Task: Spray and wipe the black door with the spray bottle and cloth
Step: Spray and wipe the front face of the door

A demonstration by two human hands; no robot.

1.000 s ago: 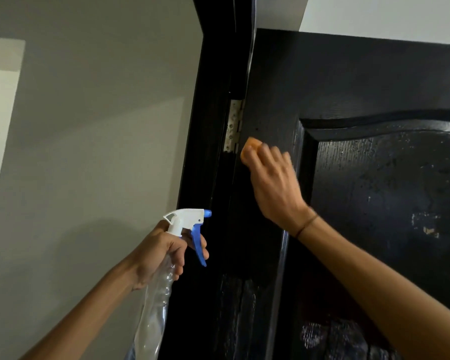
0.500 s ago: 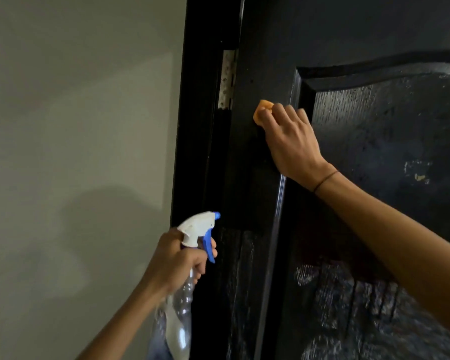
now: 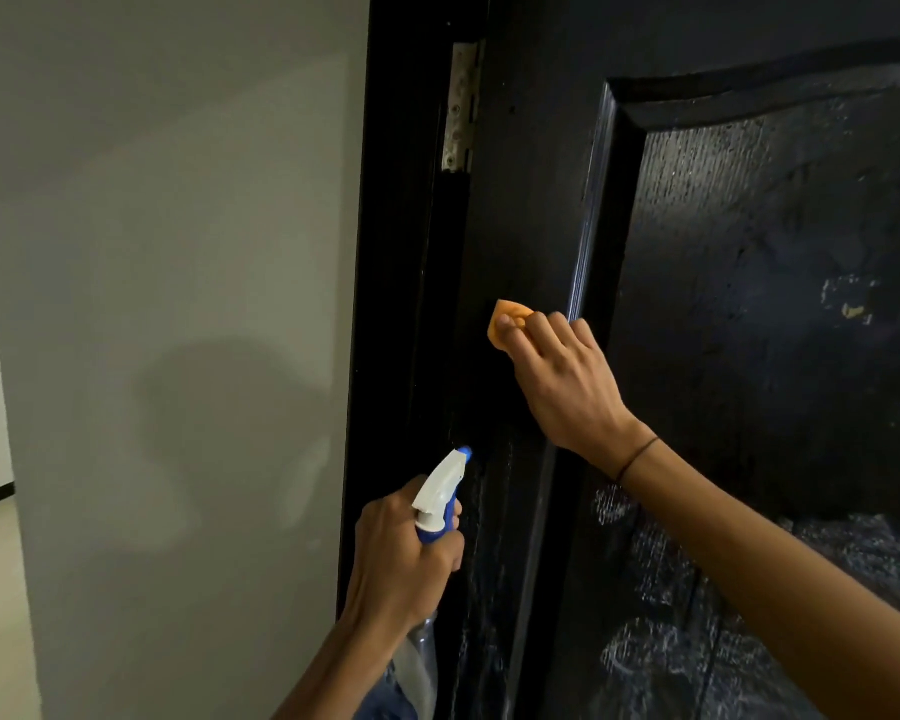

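Your right hand point(image 3: 567, 379) presses the orange cloth point(image 3: 505, 324) against the black door point(image 3: 531, 241), on the flat strip between the hinge point(image 3: 459, 106) edge and the raised panel moulding. Your left hand point(image 3: 398, 556) has its fingers curled around the spray bottle point(image 3: 437, 493), upright, nozzle aimed up-right at the door, with grey wall point(image 3: 178, 252) open to the left.

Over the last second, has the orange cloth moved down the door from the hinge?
Yes. The orange cloth, held by the right hand, sat level with the bottom of the hinge a second ago; now it lies well below it on the black door.
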